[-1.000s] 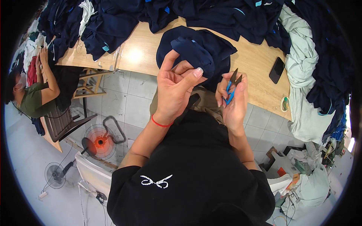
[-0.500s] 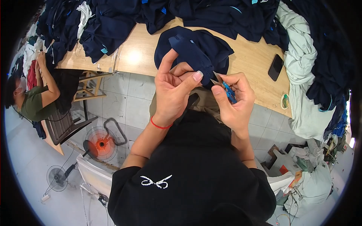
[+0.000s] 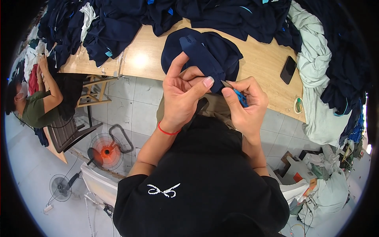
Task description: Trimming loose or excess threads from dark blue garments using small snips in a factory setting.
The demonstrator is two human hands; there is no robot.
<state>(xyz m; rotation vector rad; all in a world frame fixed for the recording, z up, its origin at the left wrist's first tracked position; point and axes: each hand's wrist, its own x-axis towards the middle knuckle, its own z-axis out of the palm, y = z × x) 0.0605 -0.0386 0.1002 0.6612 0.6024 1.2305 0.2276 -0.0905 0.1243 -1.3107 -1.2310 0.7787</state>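
Loosely bunched navy cloth [image 3: 221, 49], blue-handled snips [image 3: 240, 98]

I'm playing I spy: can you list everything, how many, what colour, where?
table: at least 1, pale wood, upper middle
held cloth: 1, navy, centre
snips: 1, blue handles, right of centre
clothes pile: uncountable, mostly navy, on table
pale cloth: uncountable, pale green, right
phone: 1, black, table's right
white cloth: uncountable, white, upper left
red cloth: 1, red, far left
co-worker: 1, green top, far left
chair: 1, brown, left
fans: 2, orange-grey and grey, lower left
clutter: uncountable, mixed, lower right
shirt: 1, black, bottom
left hand: 1, bare, on held cloth
right hand: 1, bare, on snips
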